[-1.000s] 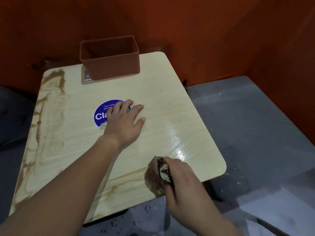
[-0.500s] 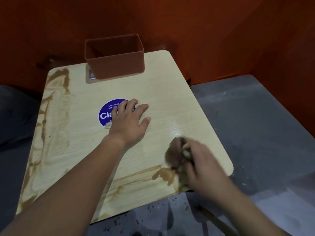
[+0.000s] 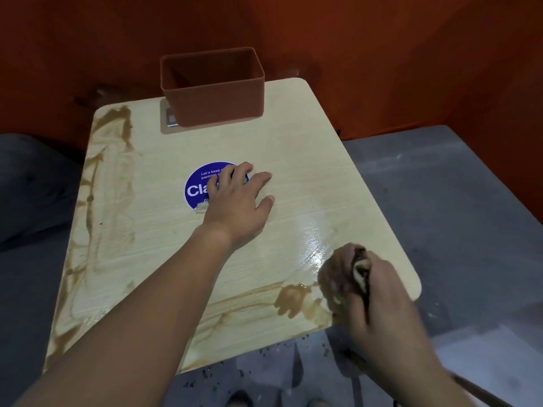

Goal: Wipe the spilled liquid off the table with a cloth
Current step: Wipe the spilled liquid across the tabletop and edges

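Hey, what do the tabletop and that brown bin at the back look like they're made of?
Tabletop: probably laminate with pale printed wood grain, since it shines glossy where wet. Brown bin: likely matte moulded plastic, judging by its thin, smooth walls and rounded corners. Neither is certain from looks alone.

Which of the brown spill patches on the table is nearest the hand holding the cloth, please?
The brown puddle at the near edge, just left of the right hand gripping the cloth. The other streaks run along the table's far left side.
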The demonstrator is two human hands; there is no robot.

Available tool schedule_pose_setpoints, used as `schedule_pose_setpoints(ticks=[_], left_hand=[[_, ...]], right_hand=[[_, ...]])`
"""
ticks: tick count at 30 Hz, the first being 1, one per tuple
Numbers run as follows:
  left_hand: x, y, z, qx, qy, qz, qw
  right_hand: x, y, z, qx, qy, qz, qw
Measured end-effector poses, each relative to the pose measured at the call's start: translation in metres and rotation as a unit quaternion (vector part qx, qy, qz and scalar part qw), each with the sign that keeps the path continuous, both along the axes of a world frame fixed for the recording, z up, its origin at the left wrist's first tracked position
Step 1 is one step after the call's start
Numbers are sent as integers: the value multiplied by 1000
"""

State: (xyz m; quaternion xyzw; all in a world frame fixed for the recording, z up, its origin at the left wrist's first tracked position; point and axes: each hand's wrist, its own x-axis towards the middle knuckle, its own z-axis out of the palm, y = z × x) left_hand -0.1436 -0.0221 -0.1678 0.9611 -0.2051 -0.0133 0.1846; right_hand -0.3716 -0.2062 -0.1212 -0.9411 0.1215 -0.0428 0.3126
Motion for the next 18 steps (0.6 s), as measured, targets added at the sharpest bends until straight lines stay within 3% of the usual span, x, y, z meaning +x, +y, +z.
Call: schedule_pose_setpoints(ticks=[3,5,8,14,18], left_hand=[[3,1,0,-4,13,-3,1000],[4,4,2,-12,24,-6,1000],[4,5,3,-30,41,-9,999],[2,5,-1,-29,21,-14,999],[5,5,2,-21,41,-15,999]], right_hand=[[-16,74,-3,27,-49,18,998],[-11,100,-3,100,-53,40,993],[4,75,8,225,-24,8,974],[35,-14,8,33,13,-80,996],[21,44,3,51,-28,65,996]])
